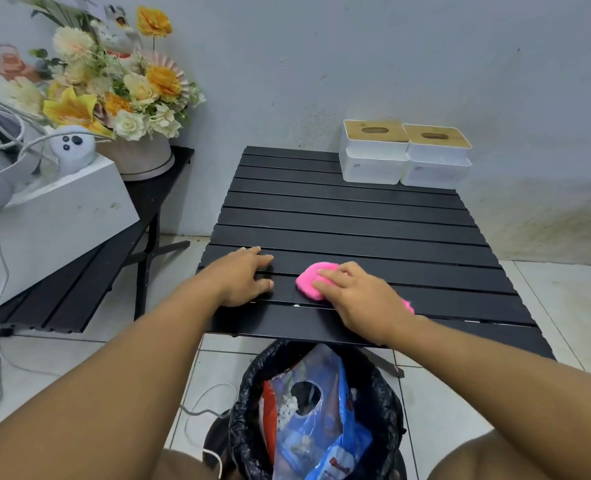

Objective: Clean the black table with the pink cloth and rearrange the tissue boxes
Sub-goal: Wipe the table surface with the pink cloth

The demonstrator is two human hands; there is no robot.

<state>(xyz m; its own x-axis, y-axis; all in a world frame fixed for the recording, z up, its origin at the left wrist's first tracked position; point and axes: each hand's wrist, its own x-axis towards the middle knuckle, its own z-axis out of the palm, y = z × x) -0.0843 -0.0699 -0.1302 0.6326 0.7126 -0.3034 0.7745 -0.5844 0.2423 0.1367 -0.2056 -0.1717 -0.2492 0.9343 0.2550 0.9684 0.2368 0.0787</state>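
The black slatted table (pixel 356 216) stands against the wall. Two white tissue boxes with wooden lids sit side by side at its far right corner, the left tissue box (pixel 373 154) touching the right tissue box (pixel 436 157). A pink cloth (pixel 309 282) lies near the table's front edge. My right hand (pixel 360 299) presses flat on the cloth, covering most of it. My left hand (pixel 245 275) rests on the slats just left of the cloth, fingers spread, holding nothing.
A black bin bag (pixel 318 417) full of plastic wrappers stands on the floor under the table's front edge. To the left is a second black table (pixel 79 289) carrying a white box (pixel 55 223), cables and a flower arrangement (pixel 121 84).
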